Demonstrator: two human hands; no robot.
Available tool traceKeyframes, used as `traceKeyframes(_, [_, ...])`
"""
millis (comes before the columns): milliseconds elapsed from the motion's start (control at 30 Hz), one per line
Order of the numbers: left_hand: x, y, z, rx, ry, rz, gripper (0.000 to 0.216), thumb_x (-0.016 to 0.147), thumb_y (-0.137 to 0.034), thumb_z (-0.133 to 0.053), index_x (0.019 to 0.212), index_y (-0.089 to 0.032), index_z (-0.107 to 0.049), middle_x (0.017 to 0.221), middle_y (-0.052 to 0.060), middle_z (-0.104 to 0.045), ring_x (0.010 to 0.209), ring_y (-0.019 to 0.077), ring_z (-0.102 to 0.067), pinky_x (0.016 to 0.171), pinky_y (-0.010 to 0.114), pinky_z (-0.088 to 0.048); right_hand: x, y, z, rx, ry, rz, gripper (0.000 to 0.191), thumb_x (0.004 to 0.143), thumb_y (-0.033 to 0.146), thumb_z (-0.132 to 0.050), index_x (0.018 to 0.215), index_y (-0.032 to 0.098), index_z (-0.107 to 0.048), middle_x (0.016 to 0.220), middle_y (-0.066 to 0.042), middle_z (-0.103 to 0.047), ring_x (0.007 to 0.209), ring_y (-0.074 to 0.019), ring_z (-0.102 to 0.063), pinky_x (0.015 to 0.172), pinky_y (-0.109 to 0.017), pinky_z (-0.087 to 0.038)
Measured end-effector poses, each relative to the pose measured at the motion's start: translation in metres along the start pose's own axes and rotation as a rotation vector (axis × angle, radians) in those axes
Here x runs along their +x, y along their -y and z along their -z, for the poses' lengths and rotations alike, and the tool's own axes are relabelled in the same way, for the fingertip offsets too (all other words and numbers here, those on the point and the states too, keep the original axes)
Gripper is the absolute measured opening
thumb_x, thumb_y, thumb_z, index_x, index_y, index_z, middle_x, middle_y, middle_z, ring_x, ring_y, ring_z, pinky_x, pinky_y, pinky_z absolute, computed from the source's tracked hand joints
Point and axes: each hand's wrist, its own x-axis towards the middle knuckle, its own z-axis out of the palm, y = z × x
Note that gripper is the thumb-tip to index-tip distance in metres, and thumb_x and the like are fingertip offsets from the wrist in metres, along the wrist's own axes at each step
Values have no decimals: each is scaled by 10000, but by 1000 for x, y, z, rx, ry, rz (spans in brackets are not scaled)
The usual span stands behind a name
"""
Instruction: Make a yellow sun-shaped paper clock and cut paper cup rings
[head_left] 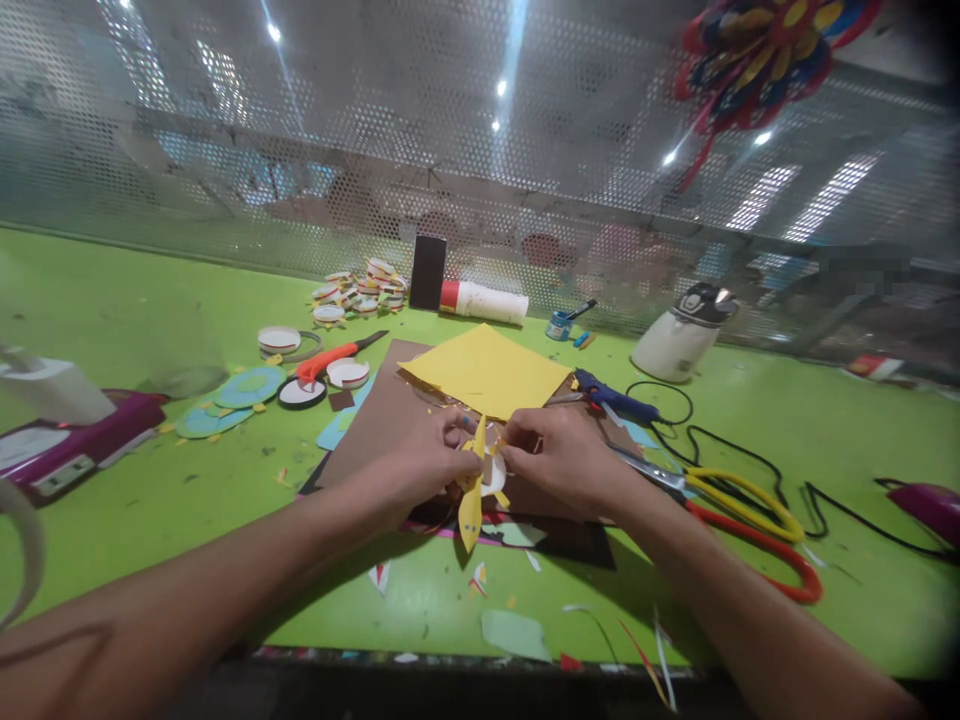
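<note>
My left hand point(427, 455) is closed in a pinch on a long, pointed yellow paper cutout point(470, 522) with two dark dots near its lower end. Just behind the cutout is a small round white piece point(495, 480), with a yellow tab at its edge. The fingertips of my right hand point(559, 455) are pressed together at that piece's right side; what they pinch is too small to make out. Both hands are above stacked brown card point(382, 400). A yellow paper sheet point(487, 370) lies on the card just beyond my fingers.
Large scissors point(742, 500) and a blue glue gun point(622, 398) with a black cord lie right. Orange-handled scissors point(330, 360), blue paper discs point(251, 386) and a purple power strip point(82, 440) are left. A white kettle-like container point(671, 340) stands at the back right.
</note>
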Motion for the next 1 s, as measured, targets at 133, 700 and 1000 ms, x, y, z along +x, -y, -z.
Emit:
traceKeyframes(133, [1, 1, 1, -11, 12, -8, 288, 647, -87, -608, 901, -174, -504, 600, -54, -495, 462, 74, -424, 444, 198, -322, 0, 2, 1, -2, -3, -3, 116, 793, 228, -578, 750, 186, -677, 712, -33, -686, 630, -143, -548, 565, -244, -350])
traceKeyframes(700, [2, 3, 1, -7, 0, -23, 300, 627, -79, -590, 895, -172, -492, 613, -47, -508, 482, 78, -434, 462, 205, -346, -4, 8, -4, -209, -65, 163, 158, 830, 199, -524, 687, 155, -574, 683, -29, -615, 581, -113, -452, 552, -255, -266])
traceKeyframes(1000, [2, 2, 1, -6, -4, -20, 312, 604, -63, -566, 888, -167, -493, 593, -56, -493, 470, 77, -430, 443, 196, -334, -6, 9, -6, -229, -82, 158, 87, 806, 163, -534, 751, 160, -601, 720, -30, -635, 612, -124, -482, 564, -253, -270])
